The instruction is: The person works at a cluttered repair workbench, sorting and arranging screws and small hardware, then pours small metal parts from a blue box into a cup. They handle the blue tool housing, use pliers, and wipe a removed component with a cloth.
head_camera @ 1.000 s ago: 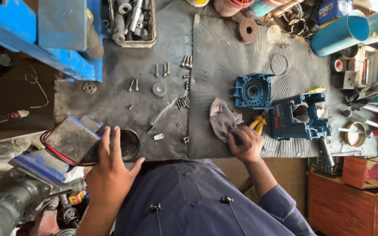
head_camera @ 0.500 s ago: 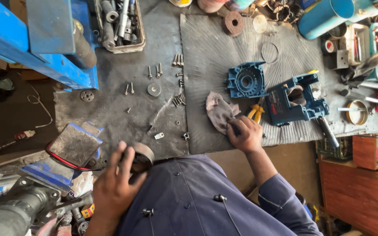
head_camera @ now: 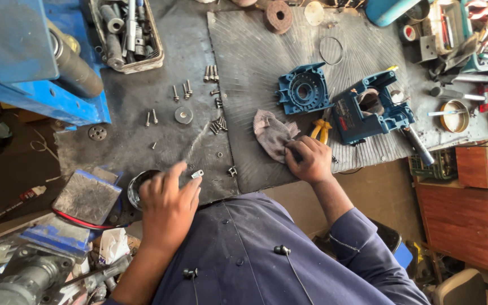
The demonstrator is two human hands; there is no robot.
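Observation:
My left hand (head_camera: 168,208) is at the near edge of the workbench, its fingers curled over a round dark metal cup (head_camera: 138,186) that it grips from the right. My right hand (head_camera: 310,160) is closed on the near corner of a crumpled grey rag (head_camera: 272,133) lying on the ribbed rubber mat (head_camera: 255,62). Whatever small thing may be under those fingers is hidden. Just beyond the rag lie yellow-handled pliers (head_camera: 321,130), a blue round-bored housing cover (head_camera: 303,89) and a blue power-tool body (head_camera: 371,110).
Loose screws and a washer (head_camera: 183,115) are scattered on the grey benchtop (head_camera: 131,141) left of the mat. A tray of metal parts (head_camera: 125,34) stands at the back, a blue press frame (head_camera: 35,62) at the left, and cluttered tools and tins at the right.
My left hand reached to the round metal cup at the bench edge and closed over it. My right hand stayed on the rag. The view moved closer to the bench.

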